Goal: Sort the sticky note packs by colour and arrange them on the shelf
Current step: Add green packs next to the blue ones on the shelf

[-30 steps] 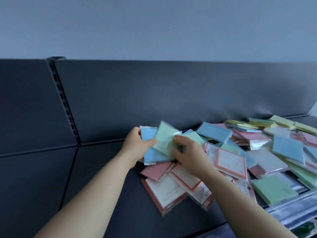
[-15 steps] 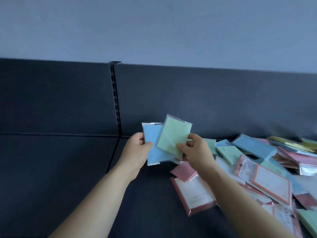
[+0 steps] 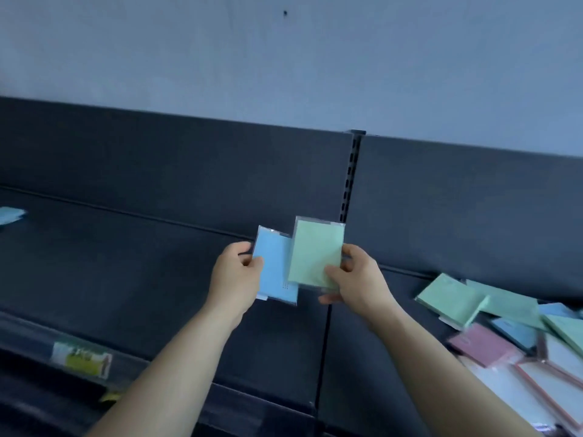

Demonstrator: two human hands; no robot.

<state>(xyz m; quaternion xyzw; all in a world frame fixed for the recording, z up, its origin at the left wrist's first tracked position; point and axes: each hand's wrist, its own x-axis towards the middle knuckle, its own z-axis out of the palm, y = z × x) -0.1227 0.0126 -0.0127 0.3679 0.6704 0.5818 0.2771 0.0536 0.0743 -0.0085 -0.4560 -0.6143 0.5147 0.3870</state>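
Observation:
My left hand [image 3: 235, 279] grips a blue sticky note pack [image 3: 273, 272] by its left edge, held up above the dark shelf [image 3: 142, 279]. My right hand [image 3: 356, 279] pinches a green sticky note pack [image 3: 315, 252] at its lower right corner. The green pack overlaps the right side of the blue one. Both packs are in clear wrappers. A jumbled pile of packs [image 3: 504, 326] in green, blue, pink and white lies on the shelf at the right.
A lone blue pack [image 3: 11, 214] lies at the far left of the shelf. A slotted upright [image 3: 351, 178] splits the dark back panel. A price label strip [image 3: 82, 357] runs along the shelf's front edge. Grey wall above.
Both hands have carried the blue and green packs up and left, away from the pile. The view has swung left, so the pile sits at the right edge.

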